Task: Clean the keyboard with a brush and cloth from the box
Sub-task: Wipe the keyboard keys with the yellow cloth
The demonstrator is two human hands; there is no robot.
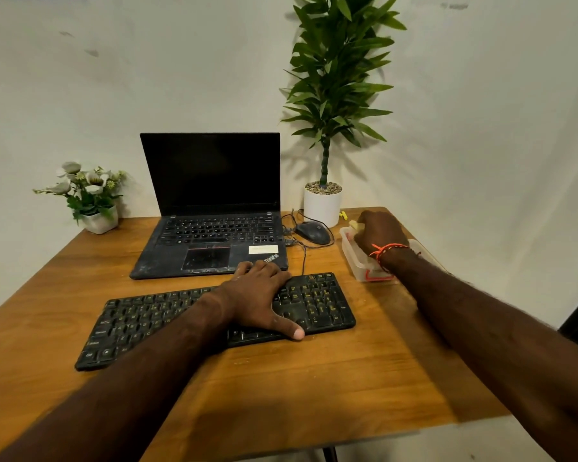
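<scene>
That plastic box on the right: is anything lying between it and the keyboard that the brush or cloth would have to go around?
Nothing visible does. Between the box and the keyboard lies only bare table. The mouse and its cable sit farther back. The right hand is already at the box; the left hand rests on the keyboard.

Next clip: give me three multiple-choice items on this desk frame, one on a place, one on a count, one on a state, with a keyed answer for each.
1. Where is the right hand?
A. in the clear box
B. on the mouse
C. on the laptop

2. How many potted plants stand on the table?
A. one
B. two
C. three

3. What state is the laptop screen in?
A. lit
B. dark
C. folded shut

Key: 1 A, its fingers reach into the box. 2 B, a flower pot and a tall plant. 3 B, lid open, screen black. The left hand rests on the keyboard.
</scene>
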